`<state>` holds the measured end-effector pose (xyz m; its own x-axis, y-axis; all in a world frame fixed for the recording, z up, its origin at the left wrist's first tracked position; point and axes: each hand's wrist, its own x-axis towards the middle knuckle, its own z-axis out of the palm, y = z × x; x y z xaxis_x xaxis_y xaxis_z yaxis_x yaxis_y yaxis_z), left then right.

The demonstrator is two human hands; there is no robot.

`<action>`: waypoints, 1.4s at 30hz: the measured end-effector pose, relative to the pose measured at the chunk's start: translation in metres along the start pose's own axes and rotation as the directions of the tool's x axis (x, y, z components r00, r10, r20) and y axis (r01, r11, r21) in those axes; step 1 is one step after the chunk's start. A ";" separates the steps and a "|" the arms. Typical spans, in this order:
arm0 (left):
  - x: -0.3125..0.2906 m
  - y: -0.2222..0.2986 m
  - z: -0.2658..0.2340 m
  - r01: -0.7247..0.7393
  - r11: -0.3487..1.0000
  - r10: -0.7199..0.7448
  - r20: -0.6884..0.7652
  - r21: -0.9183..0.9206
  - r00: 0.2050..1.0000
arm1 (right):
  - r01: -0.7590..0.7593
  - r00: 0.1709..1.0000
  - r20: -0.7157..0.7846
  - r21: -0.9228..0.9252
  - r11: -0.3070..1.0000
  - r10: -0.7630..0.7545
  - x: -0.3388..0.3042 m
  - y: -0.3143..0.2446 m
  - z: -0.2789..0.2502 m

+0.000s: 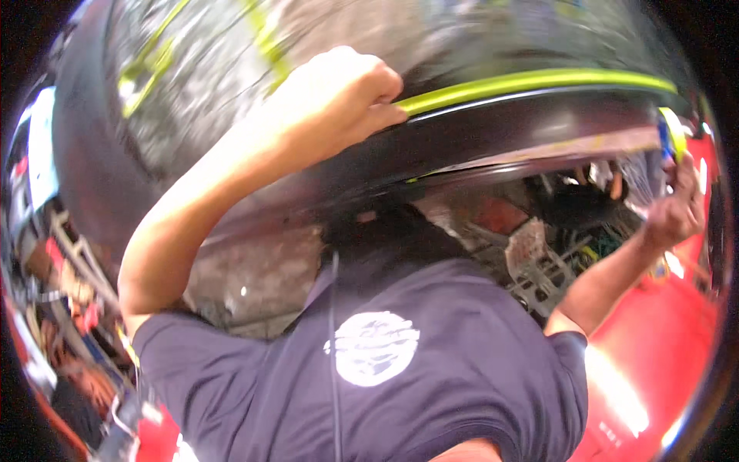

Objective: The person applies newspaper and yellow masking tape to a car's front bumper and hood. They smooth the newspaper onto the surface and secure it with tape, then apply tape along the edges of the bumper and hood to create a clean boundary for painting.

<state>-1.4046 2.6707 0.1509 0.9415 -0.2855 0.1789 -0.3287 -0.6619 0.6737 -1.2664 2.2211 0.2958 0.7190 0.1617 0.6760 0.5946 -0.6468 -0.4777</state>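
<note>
A strip of yellow-green masking tape [539, 82] runs along the upper edge of a glossy black curved panel [531, 127], which looks like part of a vehicle body. My left hand [346, 96] is closed at the strip's left end, with thumb and fingers pinching the tape. Far to the right, my raised right hand [681, 204] holds a roll of masking tape [673, 132] by its lower side, near the strip's right end. Wrinkled clear plastic sheeting [339, 35] covers the surface beyond the strip. Motion blurs the left hand a little.
More yellow-green tape [146, 81] crosses the sheeting at left. A red glossy vehicle panel [654, 346] lies close on my right. Below the black panel are a grey stand or chair [531, 250] and cluttered gear. Frames and assorted items [73, 308] crowd the left side.
</note>
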 end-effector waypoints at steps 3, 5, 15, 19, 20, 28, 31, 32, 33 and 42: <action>-0.043 -0.016 -0.004 0.075 0.992 -0.075 0.004 0.103 0.997 | -0.022 1.000 0.010 0.072 0.997 0.021 0.000 -0.009 0.010; -0.072 -0.032 -0.001 0.059 0.986 -0.055 -0.028 0.158 0.998 | 0.018 0.999 0.045 0.116 0.993 -0.023 0.000 -0.023 0.018; -0.185 -0.066 -0.009 0.431 0.891 -0.413 -0.138 0.144 0.900 | -0.005 0.990 0.141 0.090 0.996 -0.008 -0.024 -0.063 0.039; -0.198 -0.076 -0.015 0.553 0.821 -0.570 -0.199 -0.140 0.797 | -0.083 0.971 0.231 0.058 0.995 0.067 -0.040 -0.077 0.042; -0.195 -0.071 -0.009 0.540 0.829 -0.559 -0.192 -0.146 0.806 | -0.088 0.966 0.251 0.068 0.994 0.068 -0.042 -0.083 0.048; -0.188 -0.072 0.004 0.544 0.823 -0.568 -0.262 -0.164 0.780 | -0.078 0.837 0.546 0.121 0.990 -0.001 -0.057 -0.136 0.060; -0.166 -0.035 0.014 0.465 0.875 -0.355 -0.476 0.134 0.805 | -0.153 0.815 0.573 0.070 0.986 0.086 -0.065 -0.149 0.052; -0.154 -0.021 0.019 0.367 0.917 -0.243 -0.512 0.156 0.824 | -0.112 0.816 0.576 0.066 0.991 0.054 -0.067 -0.150 0.053; -0.142 -0.010 0.022 0.252 0.950 -0.113 -0.546 0.186 0.830 | -0.067 0.823 0.568 0.057 0.996 0.022 -0.068 -0.152 0.056; -0.126 -0.004 0.052 0.172 0.910 -0.031 -0.352 0.378 0.935 | -0.071 0.831 0.554 0.007 0.997 0.055 -0.063 -0.169 0.059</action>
<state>-1.5256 2.6735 0.0885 0.9168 -0.0028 0.3993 -0.1649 -0.9133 0.3724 -1.3911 2.3637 0.3005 0.8294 0.5117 0.2242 0.5447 -0.6514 -0.5283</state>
